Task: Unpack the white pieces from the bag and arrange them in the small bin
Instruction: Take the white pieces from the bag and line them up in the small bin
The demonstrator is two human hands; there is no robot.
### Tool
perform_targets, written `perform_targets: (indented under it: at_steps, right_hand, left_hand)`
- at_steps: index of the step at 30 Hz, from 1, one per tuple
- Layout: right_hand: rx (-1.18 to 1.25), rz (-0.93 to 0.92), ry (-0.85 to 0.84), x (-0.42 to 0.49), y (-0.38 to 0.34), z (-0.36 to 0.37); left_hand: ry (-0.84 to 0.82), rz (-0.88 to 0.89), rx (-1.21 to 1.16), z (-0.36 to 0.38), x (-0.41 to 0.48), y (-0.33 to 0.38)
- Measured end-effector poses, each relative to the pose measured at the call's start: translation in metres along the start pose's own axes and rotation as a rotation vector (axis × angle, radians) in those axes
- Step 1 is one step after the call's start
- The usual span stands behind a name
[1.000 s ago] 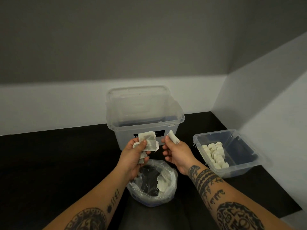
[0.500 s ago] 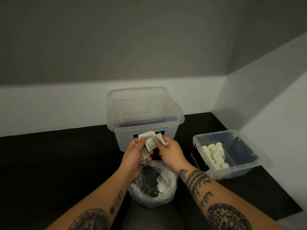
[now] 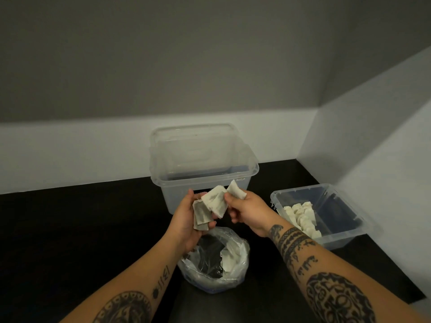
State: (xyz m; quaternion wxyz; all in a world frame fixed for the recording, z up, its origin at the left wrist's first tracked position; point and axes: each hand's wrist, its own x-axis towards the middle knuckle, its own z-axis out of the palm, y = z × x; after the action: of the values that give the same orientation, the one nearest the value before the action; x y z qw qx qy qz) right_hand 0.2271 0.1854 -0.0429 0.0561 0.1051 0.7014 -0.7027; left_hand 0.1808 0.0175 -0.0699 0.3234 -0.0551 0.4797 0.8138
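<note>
Your left hand (image 3: 189,220) is closed around a small bunch of white pieces (image 3: 211,207), held above the open bag (image 3: 215,259); how many pieces are in the bunch is hard to tell, since your palm hides their lower ends. Your right hand (image 3: 245,207) pinches one folded piece (image 3: 236,189) between thumb and fingertips, its thumb touching the edge of the bunch in your left. The bag sits near the front edge of the desk (image 3: 70,229), its mouth rolled open, with a few more white pieces against its right inner wall; the dark patch inside is probably the desk seen through the plastic. The small bin (image 3: 335,238) stands at the desk's right edge, close to the side wall, with a row of white pieces along its left side and bare floor on its right. A larger clear bin (image 3: 203,164) stands against the back wall, just behind your hands. The left half of the desk is open, and there is a gap between bag and small bin.
</note>
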Motion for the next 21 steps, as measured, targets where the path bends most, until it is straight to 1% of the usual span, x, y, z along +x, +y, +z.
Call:
perform_targets:
  at_steps: [1,3,6,8,11,13,17,21]
  right_hand:
    - [-0.060,0.026,-0.063,-0.002,-0.002,-0.002]
    - [-0.259,0.036,-0.152,-0.005,-0.007,-0.001]
    - [-0.479,-0.014,-0.133,-0.003,-0.008,0.006]
    - [-0.547,-0.025,-0.118,-0.001,-0.004,0.009]
    - [-0.520,-0.012,-0.083,-0.002,0.002,0.011]
    - [-0.446,-0.014,-0.049,-0.003,0.003,0.009]
    - [-0.201,0.093,-0.030,-0.005,0.004,0.003]
    - [-0.216,0.133,-0.046,-0.008,0.001,-0.002]
  left_hand:
    - [-0.002,-0.025,-0.015,-0.001,0.001,0.001]
    - [-0.036,-0.086,0.008,-0.003,0.002,0.001]
    - [-0.107,-0.145,0.078,0.000,-0.001,-0.001]
    - [-0.111,-0.181,0.086,0.002,-0.004,-0.003]
    - [-0.127,-0.235,0.096,0.001,-0.006,-0.005]
    - [-0.131,-0.220,0.096,-0.002,-0.006,-0.007]
    - [-0.096,-0.132,0.075,-0.005,-0.004,-0.007]
    - [-0.071,-0.035,0.192,-0.003,-0.003,-0.009]
